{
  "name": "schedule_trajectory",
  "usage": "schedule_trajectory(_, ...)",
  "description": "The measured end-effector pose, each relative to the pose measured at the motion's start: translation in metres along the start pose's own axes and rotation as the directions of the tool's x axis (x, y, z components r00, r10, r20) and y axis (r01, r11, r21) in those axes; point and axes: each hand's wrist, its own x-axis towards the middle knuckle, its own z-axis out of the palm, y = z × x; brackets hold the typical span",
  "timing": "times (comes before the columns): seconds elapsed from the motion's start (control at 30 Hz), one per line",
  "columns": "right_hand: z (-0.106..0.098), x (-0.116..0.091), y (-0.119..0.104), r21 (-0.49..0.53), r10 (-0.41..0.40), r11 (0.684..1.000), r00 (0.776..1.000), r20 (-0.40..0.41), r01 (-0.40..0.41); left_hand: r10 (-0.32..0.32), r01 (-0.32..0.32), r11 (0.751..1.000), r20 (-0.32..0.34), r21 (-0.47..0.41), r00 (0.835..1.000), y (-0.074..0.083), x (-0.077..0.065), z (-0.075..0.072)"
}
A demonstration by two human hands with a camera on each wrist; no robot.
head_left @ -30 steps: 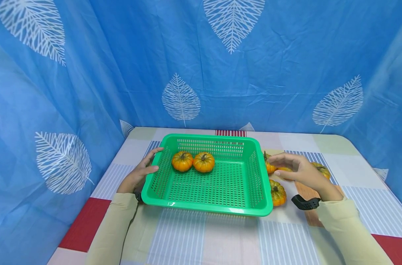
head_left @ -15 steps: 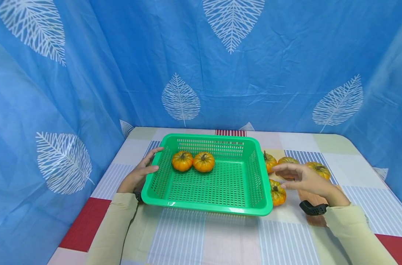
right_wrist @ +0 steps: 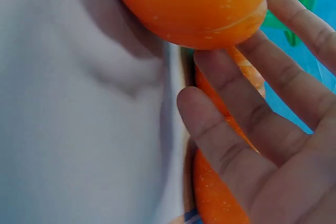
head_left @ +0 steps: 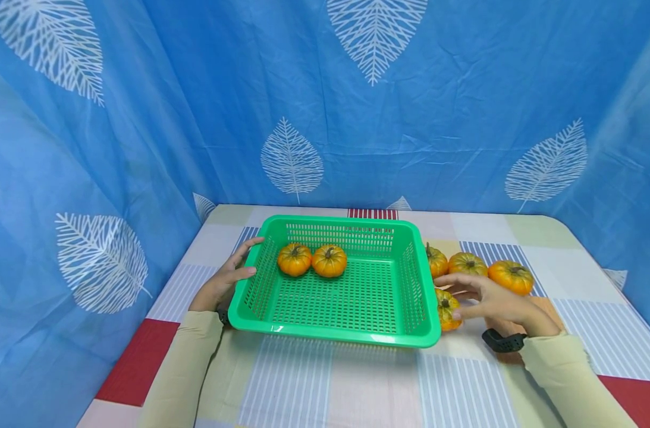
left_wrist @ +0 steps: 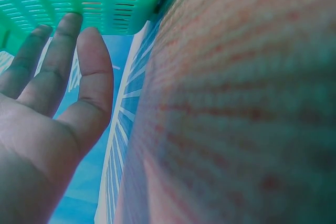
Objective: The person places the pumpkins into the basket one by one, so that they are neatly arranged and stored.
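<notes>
A green plastic basket [head_left: 335, 339] with slotted walls sits mid-table, holding two small orange pumpkins [head_left: 330, 261] side by side near its back left. At its left side is my left hand [head_left: 225, 282], the fingers nearly straight and thumb near the rim; in the left wrist view, fingertips [left_wrist: 68, 22] meet the slotted wall. My right hand [head_left: 490, 303] grips another small pumpkin [head_left: 443, 302] close beside the basket's right wall, thumb on the near side and fingers on the far side. In the right wrist view that pumpkin [right_wrist: 194, 3] shows a smooth orange side against the fingers.
Behind the right hand lie more small pumpkins [head_left: 466, 264] in a row, one partly hidden by the basket. A brown patch [head_left: 509, 327] shows under the right wrist. A checked cloth [head_left: 373, 386] covers the table, and blue leaf-print curtains [head_left: 437, 119] enclose it.
My right hand has drawn back from the far row of pumpkins and come down around the near one beside the basket. The left hand and basket have stayed put.
</notes>
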Motion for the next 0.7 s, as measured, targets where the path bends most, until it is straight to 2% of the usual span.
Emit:
schedule_trajectory(0.1,0.0016,-0.0005,0.0003,-0.024,0.030,0.999,1.000,0.006,-0.030,0.004,-0.004,1.000,-0.003,0.008,1.000,-0.0001,-0.0005,-0.0003)
schedule_trajectory(0.3,0.0019,-0.0015,0.0036,-0.055,0.036,0.998,0.999,0.021,-0.035,0.001,-0.001,1.000,-0.008,0.014,1.000,-0.0001,-0.0005,-0.0002)
schedule_trajectory(0.47,0.0026,-0.0022,0.0066,-0.041,0.055,0.998,0.998,0.038,-0.054,-0.002,0.003,1.000,-0.008,0.013,1.000,-0.0002,0.0000,-0.0009)
schedule_trajectory(0.7,0.0041,-0.0033,0.0087,-0.064,0.037,0.997,0.999,0.037,-0.035,0.005,-0.005,1.000,0.000,0.006,1.000,-0.0010,-0.0004,-0.0005)
